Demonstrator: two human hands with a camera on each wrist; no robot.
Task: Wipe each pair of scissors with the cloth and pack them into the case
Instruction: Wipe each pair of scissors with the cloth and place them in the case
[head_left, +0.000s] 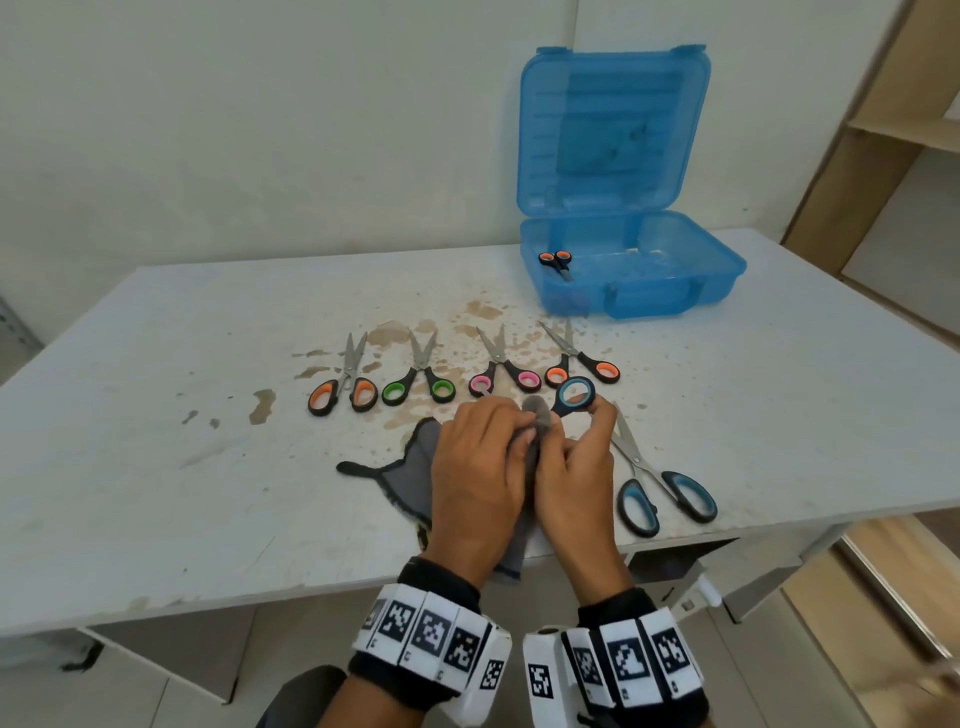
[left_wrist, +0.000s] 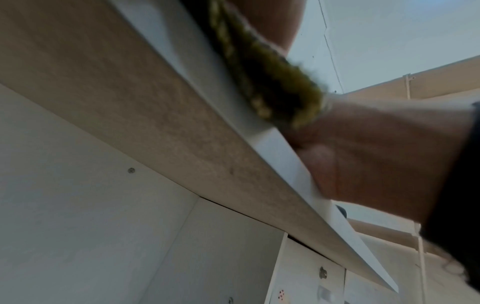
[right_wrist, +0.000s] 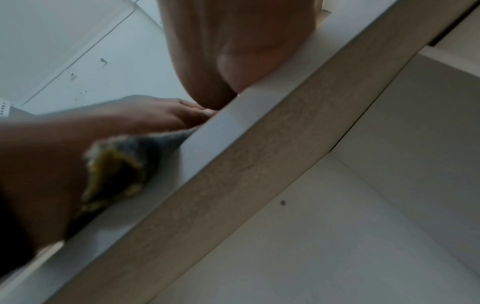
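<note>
Two hands meet low in the middle of the head view. The left hand is curled round the grey cloth, bunching it over the blades. The right hand pinches the blue scissors by one ring, which sticks up just above its fingers. To wipe well, I think the cloth should slide along the blades from the handle end to the tip, with the right hand holding tight. One more blue pair lies at lower right. Four pairs wait in a row on the stained bench, just above the hands. At upper right the open case holds one small pair.
</note>
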